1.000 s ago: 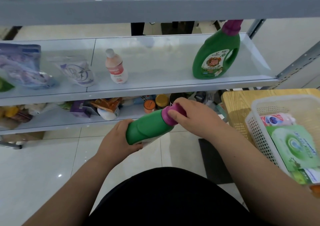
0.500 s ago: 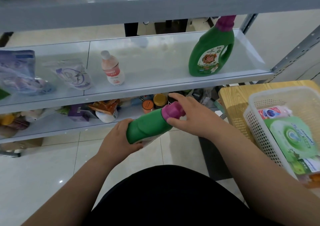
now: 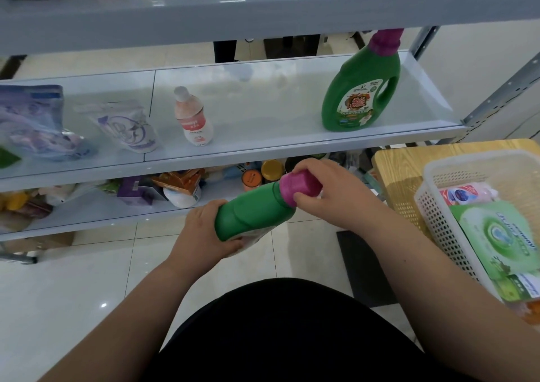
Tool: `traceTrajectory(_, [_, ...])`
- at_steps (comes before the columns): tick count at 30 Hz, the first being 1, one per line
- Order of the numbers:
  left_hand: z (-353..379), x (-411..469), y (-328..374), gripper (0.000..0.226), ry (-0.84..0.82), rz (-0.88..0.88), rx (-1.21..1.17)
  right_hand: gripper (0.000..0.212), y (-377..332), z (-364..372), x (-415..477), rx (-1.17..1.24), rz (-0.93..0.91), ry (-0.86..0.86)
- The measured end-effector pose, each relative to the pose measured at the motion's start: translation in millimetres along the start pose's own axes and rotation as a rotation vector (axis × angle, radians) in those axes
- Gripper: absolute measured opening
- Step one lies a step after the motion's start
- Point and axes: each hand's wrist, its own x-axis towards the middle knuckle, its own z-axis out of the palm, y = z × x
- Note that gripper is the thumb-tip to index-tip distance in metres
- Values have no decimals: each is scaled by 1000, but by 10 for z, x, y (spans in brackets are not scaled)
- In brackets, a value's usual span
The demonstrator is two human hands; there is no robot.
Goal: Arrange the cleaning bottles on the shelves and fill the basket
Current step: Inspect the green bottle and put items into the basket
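Green bottle [image 3: 251, 212] w/ magenta cap [image 3: 295, 185], left hand [image 3: 201, 235] round base, right hand [image 3: 333, 194] round cap; label [image 3: 249, 239] txt illegible.

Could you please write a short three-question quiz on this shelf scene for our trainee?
1. True or false: the green jug on the middle shelf stands upright.
2. The left hand holds the green bottle near its base. What does the right hand grip? A) its pink cap B) the jug's handle C) nothing
3. Fill in: the green wipes pack lies in the white ____.
Key: 1 true; 2 A; 3 basket.
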Motion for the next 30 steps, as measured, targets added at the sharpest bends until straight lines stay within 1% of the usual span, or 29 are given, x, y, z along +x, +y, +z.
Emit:
traceTrajectory(2, [-11, 14, -46, 78, 26, -29, -49, 45, 8, -73, -26, 187, -9, 55])
traceTrajectory(5, [-52, 27, -82, 78, 44, -94, -161, 50, 33, -147, -67, 471, 39, 77])
traceTrajectory(7, [-68, 22, -88, 82, 61, -117, -191, 53, 56, -161, -82, 551, 55, 91])
traceTrajectory(10, [-66, 14, -96, 89, 70, -138, -204, 53, 60, -165, -89, 584, 41, 93])
traceTrajectory(17, [-73, 43, -97, 83, 87, -115, -206, 54, 66, -158, -38, 564, 2, 65])
traceTrajectory(19, [-73, 47, -101, 82, 81, -85, -177, 56, 44, -157, -41, 488, -57, 60])
traceTrajectory(23, [-95, 68, -87, 81, 80, 29, -40, 63, 26, -101, -20, 235, -230, 30])
traceTrajectory(25, [-124, 83, -55, 80, 76, 73, 12, 61, 53, -73, 16, 141, -255, 13])
traceTrajectory(28, [-170, 106, -18, 80, 86, 73, 39, 58, 119, -51, 47, 88, -294, 10])
traceTrajectory(30, [-189, 107, 2, 81, 81, 66, 32, 59, 151, -49, 57, 62, -285, -7])
